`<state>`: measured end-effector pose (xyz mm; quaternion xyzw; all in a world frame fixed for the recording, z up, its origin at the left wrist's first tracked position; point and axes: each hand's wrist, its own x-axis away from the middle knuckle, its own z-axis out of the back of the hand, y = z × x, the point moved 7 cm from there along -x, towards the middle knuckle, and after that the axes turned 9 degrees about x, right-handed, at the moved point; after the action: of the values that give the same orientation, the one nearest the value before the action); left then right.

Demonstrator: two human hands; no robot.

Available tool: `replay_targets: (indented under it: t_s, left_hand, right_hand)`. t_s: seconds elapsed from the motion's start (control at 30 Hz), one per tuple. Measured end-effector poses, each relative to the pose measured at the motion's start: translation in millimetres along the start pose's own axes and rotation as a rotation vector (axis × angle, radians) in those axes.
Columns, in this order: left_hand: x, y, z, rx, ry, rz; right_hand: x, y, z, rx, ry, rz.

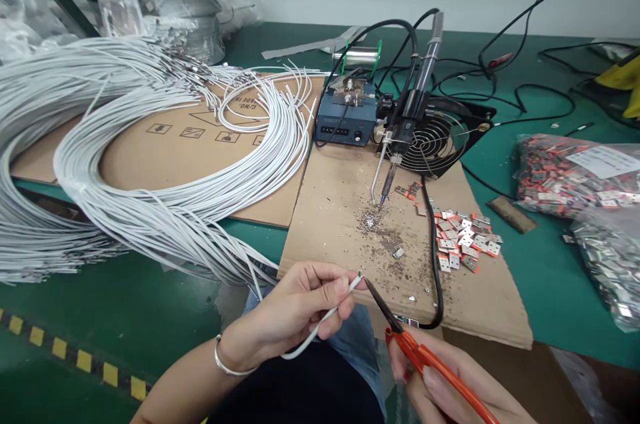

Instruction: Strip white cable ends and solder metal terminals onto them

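My left hand (313, 301) pinches a white cable (316, 332) near its end, between thumb and fingers. A short green bit of wire shows at the cable's tip. My right hand (440, 371) is closed around orange-handled scissors (413, 351). Their dark, narrow blades look closed and point up-left, with the tips right beside the cable end; whether they touch it I cannot tell. Beyond both hands, a cardboard sheet (330, 231) carries dark specks and a loose metal connector (398, 253). A pile of orange-and-silver USB connectors (465, 241) lies to its right.
Bundles of white cables (200, 201) fill the left. A soldering iron (415, 97) points down over the cardboard, with a blue control box (345, 121), solder spool (363, 57) and black fan (435, 137) around it. Bags of connectors (575, 174) lie at right; a black cord (434, 244) crosses the cardboard.
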<state>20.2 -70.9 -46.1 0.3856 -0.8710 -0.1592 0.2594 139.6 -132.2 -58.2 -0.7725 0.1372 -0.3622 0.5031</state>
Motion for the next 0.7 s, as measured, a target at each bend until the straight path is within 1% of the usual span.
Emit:
replay_targets:
  t_s: [0.13, 0.33, 0.43, 0.53, 0.6, 0.7]
  left_hand:
    - [0, 0, -0.6, -0.027, 0.008, 0.003]
    - [-1, 1, -2.0, -0.025, 0.016, 0.011]
    - [-1, 1, -2.3, -0.019, 0.017, 0.004]
    - [-2, 2, -1.9, -0.018, 0.010, 0.000]
    - [-2, 2, -0.9, -0.029, 0.009, -0.001]
    - [-2, 2, 0.1, -0.059, 0.009, 0.003]
  right_hand:
    - [-2, -5, -2, 0.080, -0.055, -0.025]
    - [-1, -10, -1, 0.085, 0.017, -0.100]
    - [-1, -4, 0, 0.107, 0.007, -0.096]
    - [-2, 0, 0, 0.075, -0.026, -0.055]
    - [-1, 0, 0, 0.021, -0.014, -0.040]
    - [0, -1, 0, -0.016, 0.058, -0.051]
